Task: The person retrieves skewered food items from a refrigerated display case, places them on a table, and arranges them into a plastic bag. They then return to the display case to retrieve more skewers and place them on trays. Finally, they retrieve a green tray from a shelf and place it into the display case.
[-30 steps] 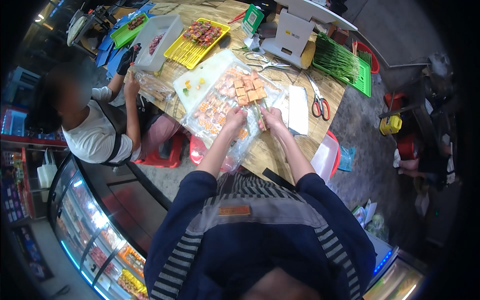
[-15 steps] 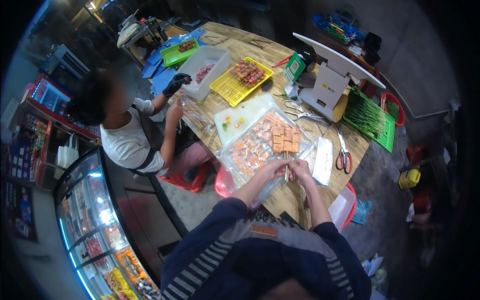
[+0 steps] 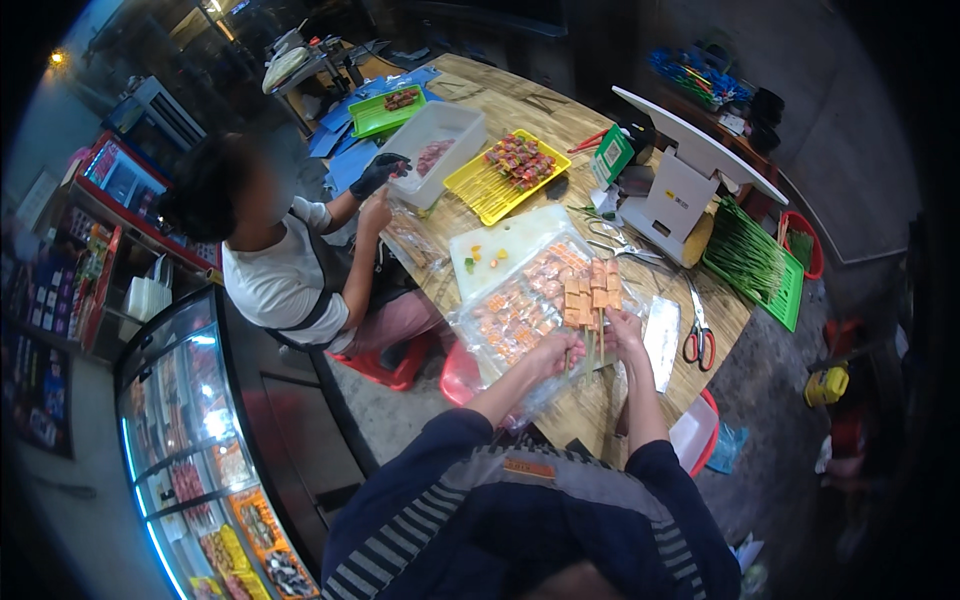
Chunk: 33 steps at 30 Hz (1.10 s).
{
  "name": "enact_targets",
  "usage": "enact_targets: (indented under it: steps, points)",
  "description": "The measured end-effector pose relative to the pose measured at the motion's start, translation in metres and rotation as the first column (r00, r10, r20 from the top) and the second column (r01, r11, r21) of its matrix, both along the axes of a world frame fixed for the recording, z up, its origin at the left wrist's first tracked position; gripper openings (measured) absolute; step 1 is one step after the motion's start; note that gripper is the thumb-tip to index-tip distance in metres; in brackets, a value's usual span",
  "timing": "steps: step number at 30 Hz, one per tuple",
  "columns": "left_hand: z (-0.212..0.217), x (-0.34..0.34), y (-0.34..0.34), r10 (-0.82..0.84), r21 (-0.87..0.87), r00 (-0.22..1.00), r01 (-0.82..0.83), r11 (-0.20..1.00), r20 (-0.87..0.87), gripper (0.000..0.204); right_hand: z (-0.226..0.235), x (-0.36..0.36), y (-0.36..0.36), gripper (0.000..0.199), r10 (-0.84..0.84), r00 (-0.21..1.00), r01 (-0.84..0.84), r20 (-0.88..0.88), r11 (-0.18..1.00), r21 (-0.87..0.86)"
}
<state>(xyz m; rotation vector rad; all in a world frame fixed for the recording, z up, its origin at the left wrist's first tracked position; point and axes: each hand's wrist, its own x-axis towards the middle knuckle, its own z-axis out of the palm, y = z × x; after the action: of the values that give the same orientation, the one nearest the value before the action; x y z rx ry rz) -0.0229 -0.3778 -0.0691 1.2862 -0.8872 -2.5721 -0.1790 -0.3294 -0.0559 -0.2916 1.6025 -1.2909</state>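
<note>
Skewers (image 3: 592, 290) were over the right side of the plastic-covered tray (image 3: 478, 322). Half a second earlier: one bunch; now fanned into two clusters. Left hand (image 3: 556, 353), grip curled round lower ends, had parted from right hand (image 3: 627, 335), grip pinching others.

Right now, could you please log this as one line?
Left hand: skewers; right hand: skewers; nearby: plastic-wrapped food, white cutting board, scissors
</note>
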Motion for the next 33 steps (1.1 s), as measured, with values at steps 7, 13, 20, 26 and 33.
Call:
enact_targets:
  steps: [7,13,20,26,33]
  points:
    - [-0.019,0.031,0.017,0.037,-0.383,0.981,0.039,0.923,0.191,0.028,-0.036,0.005,0.012,0.018,0.027,0.946,-0.036,-0.323,0.999,-0.021]
    - [-0.022,0.030,-0.001,0.388,-0.914,0.898,0.034,0.405,0.205,0.037,-0.021,0.018,0.042,0.018,0.031,0.921,-0.112,-0.389,0.975,-0.190]
    - [0.057,0.007,-0.006,0.466,-0.177,0.850,-0.512,0.841,-0.246,0.042,0.034,0.087,0.062,0.016,0.214,0.957,-0.256,-0.195,0.940,-0.227]
    - [0.069,0.010,0.000,0.319,-0.349,0.924,-0.376,0.858,-0.209,0.048,0.074,0.076,0.037,0.021,0.152,0.866,-0.311,-0.477,0.910,-0.273]
    - [0.062,0.013,0.009,0.239,-0.496,0.964,-0.267,0.826,-0.120,0.057,0.076,0.080,0.035,0.020,0.235,0.714,-0.503,-0.659,0.827,-0.250]
